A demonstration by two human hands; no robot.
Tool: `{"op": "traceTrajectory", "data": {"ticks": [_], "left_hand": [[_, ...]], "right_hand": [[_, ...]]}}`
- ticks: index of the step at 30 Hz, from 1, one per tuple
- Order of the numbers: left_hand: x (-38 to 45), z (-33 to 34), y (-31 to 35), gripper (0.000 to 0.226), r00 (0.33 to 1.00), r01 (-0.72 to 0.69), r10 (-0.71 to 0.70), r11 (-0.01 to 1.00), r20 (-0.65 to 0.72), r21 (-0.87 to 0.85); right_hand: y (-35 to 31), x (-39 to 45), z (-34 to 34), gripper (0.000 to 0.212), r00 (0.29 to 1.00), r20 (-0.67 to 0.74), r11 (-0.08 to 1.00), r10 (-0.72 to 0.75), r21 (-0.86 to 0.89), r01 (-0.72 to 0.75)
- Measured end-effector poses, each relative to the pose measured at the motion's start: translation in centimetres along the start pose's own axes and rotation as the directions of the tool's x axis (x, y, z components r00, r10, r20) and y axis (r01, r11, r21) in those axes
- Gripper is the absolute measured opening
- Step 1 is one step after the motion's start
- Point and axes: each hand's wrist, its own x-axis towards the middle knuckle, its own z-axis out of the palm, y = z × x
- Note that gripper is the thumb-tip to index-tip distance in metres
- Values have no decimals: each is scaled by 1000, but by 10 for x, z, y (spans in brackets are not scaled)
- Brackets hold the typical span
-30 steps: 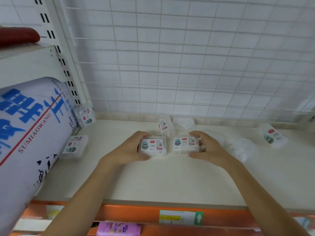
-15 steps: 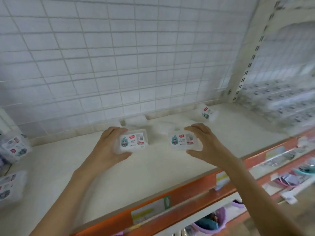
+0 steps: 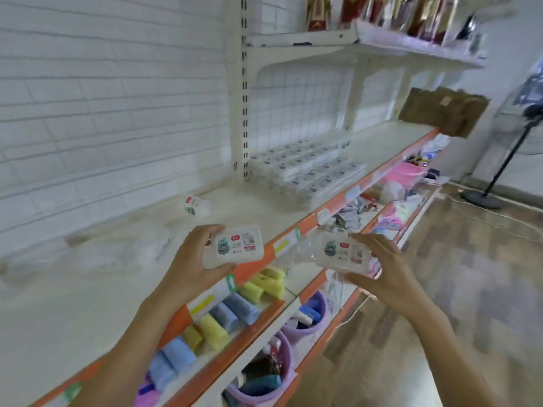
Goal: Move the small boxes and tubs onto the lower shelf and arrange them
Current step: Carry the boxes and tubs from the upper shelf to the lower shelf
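My left hand (image 3: pixel 192 259) grips a small clear box with a white label (image 3: pixel 235 246), lifted above the front edge of the cream shelf (image 3: pixel 88 289). My right hand (image 3: pixel 379 268) grips a second small clear box (image 3: pixel 342 252) out past the shelf's orange edge, over the lower shelves. One more small tub (image 3: pixel 194 204) lies on the shelf near the back wall. Rows of the same clear boxes (image 3: pixel 308 168) are laid out flat on the shelf section to the right of the white upright post.
A white slotted post (image 3: pixel 242 92) divides the shelf sections. Below the orange edge (image 3: pixel 293 239) lie rolled blue and yellow cloths (image 3: pixel 223 321) and purple buckets (image 3: pixel 264 383). A brown carton (image 3: pixel 443 113) sits far right. A fan stand (image 3: pixel 499 171) is on the floor.
The view has swung right. Both hands have lifted their boxes off the shelf and carried them right, out past its front edge.
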Motion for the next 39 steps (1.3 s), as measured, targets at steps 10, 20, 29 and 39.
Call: {"op": "traceTrajectory", "data": {"ticks": [10, 20, 29, 39], "left_hand": [[64, 177, 97, 73, 982, -69, 86, 992, 166, -103], [118, 276, 120, 60, 954, -72, 97, 993, 284, -98], [251, 302, 112, 61, 994, -77, 78, 997, 74, -22], [369, 294, 80, 73, 987, 159, -158, 955, -27, 252]], "right_hand": [[120, -63, -103, 69, 987, -92, 991, 132, -4, -133], [209, -52, -132, 70, 975, -88, 979, 204, 1, -205], [294, 119, -148, 72, 996, 37, 995, 81, 55, -83], [336, 325, -126, 72, 962, 235, 990, -143, 26, 141]]}}
